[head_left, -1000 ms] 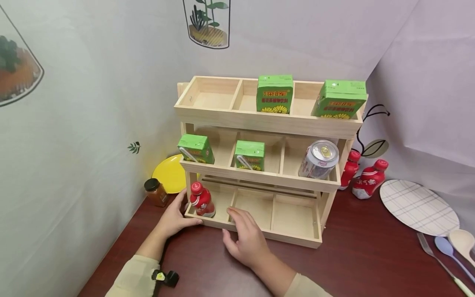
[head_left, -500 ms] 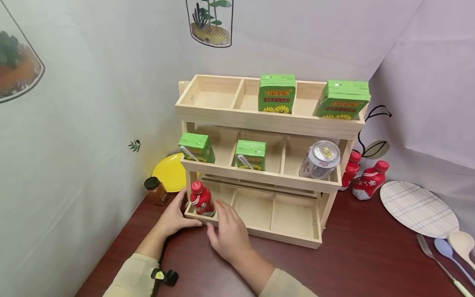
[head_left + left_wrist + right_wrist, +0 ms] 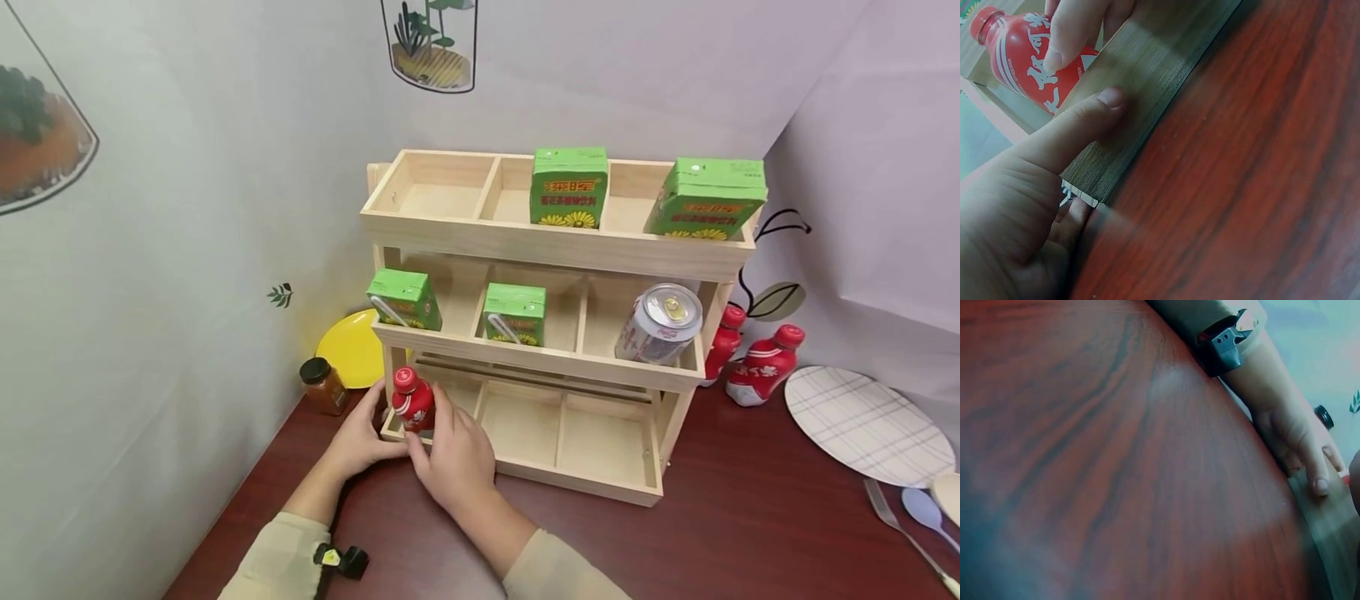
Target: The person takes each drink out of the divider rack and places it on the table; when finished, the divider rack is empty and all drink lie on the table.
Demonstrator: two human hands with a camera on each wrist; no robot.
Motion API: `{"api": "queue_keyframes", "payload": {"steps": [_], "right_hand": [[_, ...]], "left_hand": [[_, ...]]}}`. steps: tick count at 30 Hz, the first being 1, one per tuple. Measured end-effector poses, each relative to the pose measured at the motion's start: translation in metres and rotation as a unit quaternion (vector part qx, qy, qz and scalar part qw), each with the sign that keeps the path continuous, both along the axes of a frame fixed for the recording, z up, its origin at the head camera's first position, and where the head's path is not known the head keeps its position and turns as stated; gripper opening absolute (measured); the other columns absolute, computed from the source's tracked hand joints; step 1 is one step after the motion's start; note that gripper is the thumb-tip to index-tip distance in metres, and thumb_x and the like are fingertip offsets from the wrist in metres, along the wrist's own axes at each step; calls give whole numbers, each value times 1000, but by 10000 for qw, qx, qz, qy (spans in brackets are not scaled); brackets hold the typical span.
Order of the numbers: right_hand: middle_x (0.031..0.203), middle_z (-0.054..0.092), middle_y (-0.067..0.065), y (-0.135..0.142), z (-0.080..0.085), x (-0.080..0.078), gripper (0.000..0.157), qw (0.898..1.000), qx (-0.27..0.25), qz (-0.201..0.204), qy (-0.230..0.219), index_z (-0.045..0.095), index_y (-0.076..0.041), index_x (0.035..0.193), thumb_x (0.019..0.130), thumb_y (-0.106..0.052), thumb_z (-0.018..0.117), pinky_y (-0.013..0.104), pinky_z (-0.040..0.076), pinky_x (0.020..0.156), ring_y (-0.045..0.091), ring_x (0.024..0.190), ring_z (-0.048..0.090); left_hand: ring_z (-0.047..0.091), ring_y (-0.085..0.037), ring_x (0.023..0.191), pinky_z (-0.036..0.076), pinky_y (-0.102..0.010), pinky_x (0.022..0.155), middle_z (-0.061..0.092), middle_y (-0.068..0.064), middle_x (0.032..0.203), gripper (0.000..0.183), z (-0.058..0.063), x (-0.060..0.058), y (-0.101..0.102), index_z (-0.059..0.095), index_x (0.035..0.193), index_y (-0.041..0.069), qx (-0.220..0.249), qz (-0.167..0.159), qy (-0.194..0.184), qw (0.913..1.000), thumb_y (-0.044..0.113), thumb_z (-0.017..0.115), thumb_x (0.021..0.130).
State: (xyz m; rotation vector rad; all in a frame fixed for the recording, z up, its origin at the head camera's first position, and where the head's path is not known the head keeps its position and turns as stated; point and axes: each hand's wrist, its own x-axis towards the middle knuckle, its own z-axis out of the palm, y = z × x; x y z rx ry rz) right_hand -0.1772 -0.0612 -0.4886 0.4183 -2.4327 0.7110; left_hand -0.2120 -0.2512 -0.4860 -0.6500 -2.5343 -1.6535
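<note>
A small red bottle (image 3: 414, 408) stands in the left compartment of the lowest tier of a wooden three-tier rack (image 3: 573, 485). My right hand (image 3: 459, 458) holds this bottle from its right, thumb at the front. In the left wrist view, the right thumb lies against the red bottle (image 3: 1025, 56), whose white lettering shows. My left hand (image 3: 358, 442) grips the rack's lower left corner. Its thumb presses the front board (image 3: 1141, 75) and its other fingers go round the side. The right wrist view shows mostly table, with the left hand (image 3: 1297, 434) at the right.
Green drink cartons (image 3: 568, 187) stand on the upper and middle tiers, with a silver can (image 3: 662, 325) at middle right. A dark-lidded jar (image 3: 324, 387) and yellow plate (image 3: 358, 354) are left. More red bottles (image 3: 767, 365), a checked plate (image 3: 866, 425) and a fork (image 3: 896, 521) lie right.
My right hand has moved left from the middle of the lowest tier to the red bottle and taken hold of it. The left hand keeps its grip on the rack's corner.
</note>
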Motion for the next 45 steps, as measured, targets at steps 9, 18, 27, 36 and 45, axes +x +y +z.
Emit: {"api": "queue_keyframes", "payload": {"steps": [9, 18, 27, 36, 45], "right_hand": [[103, 69, 2, -6, 2, -3, 77, 9980, -15, -229, -596, 42, -11, 142, 81, -46, 73, 38, 50, 82, 18, 91, 64], [118, 63, 8, -1, -11, -3, 73, 9965, -234, 130, 788, 43, -2, 140, 82, -32, 74, 35, 51, 80, 22, 98, 60], [134, 50, 19, 8, -15, 1, 69, 9784, -848, 676, 1758, 34, 9, 142, 92, -27, 64, 38, 47, 96, 29, 118, 54], [130, 49, 22, 17, -15, 15, 65, 9600, -1181, 1570, 1997, 33, 15, 138, 96, -28, 57, 38, 44, 100, 31, 117, 53], [129, 51, 21, 34, -13, 36, 68, 9551, -1329, 2079, 1641, 34, 15, 138, 94, -30, 61, 37, 42, 101, 29, 117, 54]], "left_hand": [[50, -29, 119, 47, -30, 92, 46, -12, 140, 111, -2, 0, 0, 27, 151, 13, 29, 27, 4, 10000, 16, 93, 62], [53, -27, 117, 50, -31, 90, 47, -10, 139, 112, -3, -3, 0, 29, 151, 12, 126, 5, 5, 9999, 16, 94, 59], [54, -32, 118, 50, -29, 88, 44, -18, 141, 116, -4, -4, 0, 27, 152, 12, 165, -23, -20, 9999, 15, 95, 58], [47, -43, 123, 47, -37, 95, 40, -26, 142, 112, -8, -4, 1, 23, 153, 10, 455, -301, -151, 9984, 10, 91, 64], [45, -43, 125, 46, -48, 94, 38, -24, 145, 114, -8, -3, 0, 22, 153, 10, 542, -272, -202, 9980, 8, 92, 62]]}}
